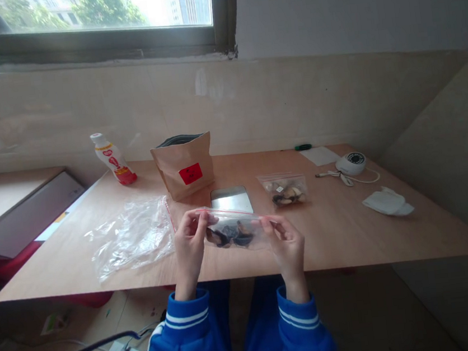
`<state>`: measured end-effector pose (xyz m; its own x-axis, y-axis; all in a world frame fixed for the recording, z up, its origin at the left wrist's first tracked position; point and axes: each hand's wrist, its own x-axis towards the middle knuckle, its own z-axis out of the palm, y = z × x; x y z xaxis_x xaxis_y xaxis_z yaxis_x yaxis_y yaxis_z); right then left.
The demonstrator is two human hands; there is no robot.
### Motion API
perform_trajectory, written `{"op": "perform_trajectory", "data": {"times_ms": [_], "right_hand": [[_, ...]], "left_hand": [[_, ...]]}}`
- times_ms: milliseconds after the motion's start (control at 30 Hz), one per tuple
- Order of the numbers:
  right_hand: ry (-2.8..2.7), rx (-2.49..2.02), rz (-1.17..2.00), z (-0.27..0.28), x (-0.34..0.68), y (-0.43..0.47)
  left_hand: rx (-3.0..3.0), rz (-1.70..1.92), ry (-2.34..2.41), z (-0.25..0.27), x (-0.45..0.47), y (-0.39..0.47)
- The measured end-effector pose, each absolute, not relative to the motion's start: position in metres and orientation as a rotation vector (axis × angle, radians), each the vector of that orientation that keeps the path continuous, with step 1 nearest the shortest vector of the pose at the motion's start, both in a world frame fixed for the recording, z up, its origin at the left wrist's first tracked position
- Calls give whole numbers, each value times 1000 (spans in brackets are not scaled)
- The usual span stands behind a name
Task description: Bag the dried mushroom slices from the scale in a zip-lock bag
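Both hands are up over the near edge of the light wooden table (351, 235), pinching a small clear zip bag with a red seal strip and dark dried pieces inside (234, 230). The left hand (189, 245) has its fingers closed on the bag's top left corner, and the right hand (287, 245) grips the right end the same way, so the bag hangs stretched between them just above the tabletop.

Right behind it sits a flat silver metal scale (231, 200), and just to the right of that lies a second small clear bag with paler pieces (285, 190). A brown kraft paper pouch with a red label (184, 165) stands open further back. A pile of empty crinkly clear plastic bags (133, 236) lies on the left, with a white and red drink bottle (112, 159) behind it.
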<state>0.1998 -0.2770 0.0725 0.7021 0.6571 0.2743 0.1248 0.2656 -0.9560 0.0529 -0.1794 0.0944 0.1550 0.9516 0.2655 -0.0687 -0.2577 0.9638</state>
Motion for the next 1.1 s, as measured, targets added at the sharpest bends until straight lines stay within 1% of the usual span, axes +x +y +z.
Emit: {"op": "perform_trajectory", "data": {"times_ms": [100,367,633,967,1100], "right_hand": [[-763,-1266,414,74,197,-271],[-826,-1251,568,84,193,-257],[-904,-1262,454,90,190,-247],[-831,-1227,574,71,185,-242],[-807,-1262,488,67,179,-241]], "left_hand": [[1440,1326,917,93,48,-177],[1332,1264,771,73,27,-165],[1436,1228,904,79,17,-167],[1392,1323,993,77,21,-165],[1393,1353,1015,74,21,-166]]}}
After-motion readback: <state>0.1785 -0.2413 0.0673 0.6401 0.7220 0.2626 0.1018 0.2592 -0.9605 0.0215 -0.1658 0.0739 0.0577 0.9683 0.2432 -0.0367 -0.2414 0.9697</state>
